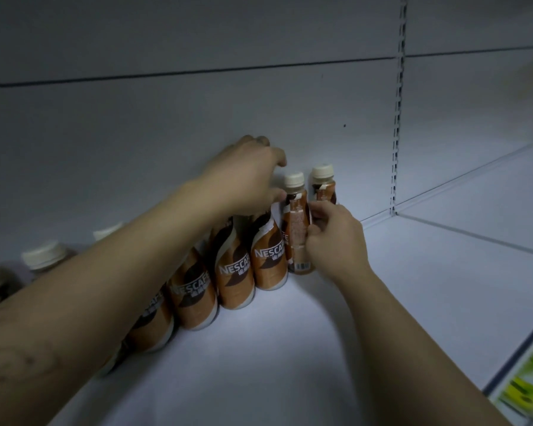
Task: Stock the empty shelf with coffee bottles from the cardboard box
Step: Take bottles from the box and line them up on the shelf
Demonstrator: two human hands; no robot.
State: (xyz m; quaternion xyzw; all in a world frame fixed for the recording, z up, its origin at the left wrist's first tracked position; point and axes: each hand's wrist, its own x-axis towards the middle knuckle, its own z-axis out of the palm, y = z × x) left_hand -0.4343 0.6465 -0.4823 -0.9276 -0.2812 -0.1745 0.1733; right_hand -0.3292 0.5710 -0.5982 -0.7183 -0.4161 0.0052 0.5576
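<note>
Brown bottles (pixel 234 278) stood in a row on the white shelf (pixel 290 333). The right hand (pixel 336 241) pinched a bottle (pixel 297 235) at the right end. The left hand (pixel 253 176) curled over another's top; I cannot tell if it held it.

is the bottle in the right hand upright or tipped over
Upright: the bottle stands on its base on the shelf, cap on top, the right hand pinching its side.

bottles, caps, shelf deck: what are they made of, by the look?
Coffee bottles: probably plastic under a glossy brown printed sleeve; the label shows sheen and a seam. Caps: cream, matte, likely moulded plastic. Shelf deck: looks like white painted sheet metal, smooth and flat, and it meets a slotted upright of the kind steel racking uses.
</note>
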